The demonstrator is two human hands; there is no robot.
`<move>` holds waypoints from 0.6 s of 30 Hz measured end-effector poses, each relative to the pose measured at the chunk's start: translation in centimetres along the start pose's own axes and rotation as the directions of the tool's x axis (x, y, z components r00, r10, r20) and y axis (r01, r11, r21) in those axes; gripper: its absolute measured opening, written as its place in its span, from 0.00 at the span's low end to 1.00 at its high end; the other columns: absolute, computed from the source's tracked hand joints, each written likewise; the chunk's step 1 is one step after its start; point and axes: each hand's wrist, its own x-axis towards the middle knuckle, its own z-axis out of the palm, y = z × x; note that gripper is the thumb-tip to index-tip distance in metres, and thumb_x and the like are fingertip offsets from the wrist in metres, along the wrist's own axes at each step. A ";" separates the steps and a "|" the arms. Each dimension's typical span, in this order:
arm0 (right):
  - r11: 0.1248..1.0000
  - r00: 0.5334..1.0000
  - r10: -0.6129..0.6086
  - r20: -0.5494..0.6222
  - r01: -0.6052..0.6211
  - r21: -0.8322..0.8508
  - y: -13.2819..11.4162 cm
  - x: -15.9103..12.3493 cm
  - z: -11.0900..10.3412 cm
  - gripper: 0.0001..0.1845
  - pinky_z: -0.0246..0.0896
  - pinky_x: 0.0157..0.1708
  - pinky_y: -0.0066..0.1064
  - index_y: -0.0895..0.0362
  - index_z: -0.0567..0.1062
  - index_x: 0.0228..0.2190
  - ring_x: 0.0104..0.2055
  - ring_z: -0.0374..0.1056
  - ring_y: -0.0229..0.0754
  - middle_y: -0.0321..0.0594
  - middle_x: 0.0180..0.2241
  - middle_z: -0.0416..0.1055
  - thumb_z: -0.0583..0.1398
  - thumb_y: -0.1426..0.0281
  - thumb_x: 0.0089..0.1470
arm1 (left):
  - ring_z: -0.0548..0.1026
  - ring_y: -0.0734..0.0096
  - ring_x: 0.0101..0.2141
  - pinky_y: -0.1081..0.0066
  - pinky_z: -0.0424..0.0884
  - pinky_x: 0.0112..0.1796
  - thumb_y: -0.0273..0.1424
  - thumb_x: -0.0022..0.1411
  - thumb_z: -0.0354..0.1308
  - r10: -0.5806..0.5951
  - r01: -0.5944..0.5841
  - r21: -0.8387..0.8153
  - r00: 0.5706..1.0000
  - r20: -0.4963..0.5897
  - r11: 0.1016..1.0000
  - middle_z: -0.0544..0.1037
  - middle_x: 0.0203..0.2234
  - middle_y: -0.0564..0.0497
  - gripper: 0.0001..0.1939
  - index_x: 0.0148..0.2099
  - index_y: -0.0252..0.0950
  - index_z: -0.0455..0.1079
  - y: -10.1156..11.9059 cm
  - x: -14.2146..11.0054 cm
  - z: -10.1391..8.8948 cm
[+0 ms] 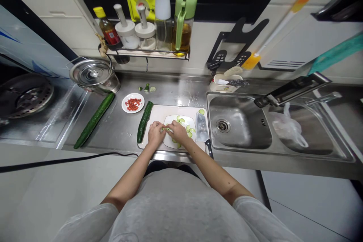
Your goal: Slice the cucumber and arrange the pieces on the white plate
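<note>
My left hand (156, 135) and my right hand (177, 132) meet over the left side of a white square plate (168, 143). Their fingertips pinch small pale green cucumber slices (164, 129) between them. More cucumber slices (190, 131) lie on the plate in curved groups. Under the plate is a white cutting board (159, 110). A cut cucumber (145, 121) rests along the board's left edge, just left of my left hand. Right of the plate lies a cleaver (202, 128) with a black handle, and a cucumber end piece (201, 111) sits above its blade.
A small plate of chopped red pieces (123, 105), cucumber scraps (146, 87), a whole cucumber (95, 121) and a lidded steel pot (95, 75) stand to the left. A double sink (241, 121) is on the right, with a plastic bag (287, 124). Condiments line a wall rack (147, 53).
</note>
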 end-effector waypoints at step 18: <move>0.999 1.000 -0.021 -0.014 0.020 -0.050 0.5 0.0 0.0 0.17 0.57 0.35 0.28 0.49 0.73 0.49 0.46 0.60 0.44 0.43 0.45 0.64 0.52 0.63 0.62 | 0.67 0.62 0.46 0.66 0.66 0.47 0.33 0.58 0.58 -0.004 0.004 -0.006 1.000 -0.005 1.000 0.71 0.41 0.48 0.08 0.40 0.43 0.76 0.0 0.1 0.0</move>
